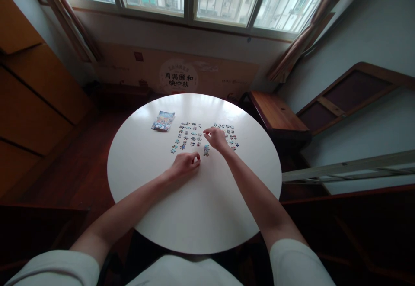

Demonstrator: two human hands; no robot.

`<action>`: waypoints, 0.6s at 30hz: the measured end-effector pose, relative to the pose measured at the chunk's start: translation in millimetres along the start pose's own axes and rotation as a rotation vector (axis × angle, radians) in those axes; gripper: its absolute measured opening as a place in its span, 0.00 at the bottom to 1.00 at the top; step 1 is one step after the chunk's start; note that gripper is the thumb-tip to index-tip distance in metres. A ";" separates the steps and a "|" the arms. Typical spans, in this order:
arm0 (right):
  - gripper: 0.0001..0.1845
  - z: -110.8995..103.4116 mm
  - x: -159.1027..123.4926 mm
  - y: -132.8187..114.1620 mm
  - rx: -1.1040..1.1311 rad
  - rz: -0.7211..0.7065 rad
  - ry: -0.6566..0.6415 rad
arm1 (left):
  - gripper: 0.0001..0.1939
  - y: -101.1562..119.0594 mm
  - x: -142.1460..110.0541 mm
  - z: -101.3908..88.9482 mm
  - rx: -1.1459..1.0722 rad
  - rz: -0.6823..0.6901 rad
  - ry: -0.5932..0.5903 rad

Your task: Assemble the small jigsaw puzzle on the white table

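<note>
Small jigsaw pieces (193,133) lie in loose rows on the white table, with more pieces (231,137) to the right, partly behind my right hand. A few joined pieces (206,149) form a small upright strip between and below the hands. My right hand (216,138) hovers over the gap between the two groups, its thumb and forefinger pinched; whatever is between the tips is too small to make out. Just left of the strip, my left hand (186,163) rests on the table, fingers curled and thumb meeting forefinger in a loop, with no piece showing in it.
A printed picture packet (163,121) lies at the left back of the round white table (194,216). Beyond the table are a printed wall panel (210,72) and a window. A wooden stand (275,110) is at the back right; a cabinet (42,91) is at the left.
</note>
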State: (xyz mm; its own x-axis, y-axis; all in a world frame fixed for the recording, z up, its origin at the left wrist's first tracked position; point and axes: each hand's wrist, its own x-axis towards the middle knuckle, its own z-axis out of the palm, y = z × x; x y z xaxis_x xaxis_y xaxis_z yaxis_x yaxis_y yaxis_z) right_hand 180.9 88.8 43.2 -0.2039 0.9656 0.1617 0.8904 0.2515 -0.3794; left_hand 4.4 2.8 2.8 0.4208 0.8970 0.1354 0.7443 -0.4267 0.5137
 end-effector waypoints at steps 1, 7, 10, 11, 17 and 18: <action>0.12 1.7 9.9 0.0 -0.013 0.012 -0.026 | 0.10 0.1 0.2 -0.1 -0.001 -0.002 0.000; 0.10 19.5 39.5 2.0 -0.091 0.041 -0.138 | 0.10 0.5 1.4 0.3 0.004 -0.003 0.011; 0.08 23.4 43.6 3.4 -0.081 0.050 -0.136 | 0.10 0.7 1.6 0.6 0.009 -0.004 0.009; 0.07 23.8 44.8 3.7 -0.060 0.061 -0.136 | 0.10 0.8 1.6 0.7 0.010 -0.004 0.009; 0.05 20.6 47.0 3.9 0.053 0.105 -0.152 | 0.10 1.4 1.0 -0.2 0.019 -0.005 -0.006; 0.06 19.4 45.0 4.4 0.075 0.100 -0.143 | 0.10 1.5 0.9 -0.3 0.021 -0.007 -0.008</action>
State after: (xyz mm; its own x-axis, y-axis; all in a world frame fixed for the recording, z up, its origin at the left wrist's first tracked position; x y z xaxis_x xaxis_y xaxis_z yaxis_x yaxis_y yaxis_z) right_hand 167.7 134.7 31.2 -0.1769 0.9842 -0.0094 0.8775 0.1534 -0.4544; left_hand 5.7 3.0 3.9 0.4201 0.8989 0.1250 0.7578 -0.4232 0.4966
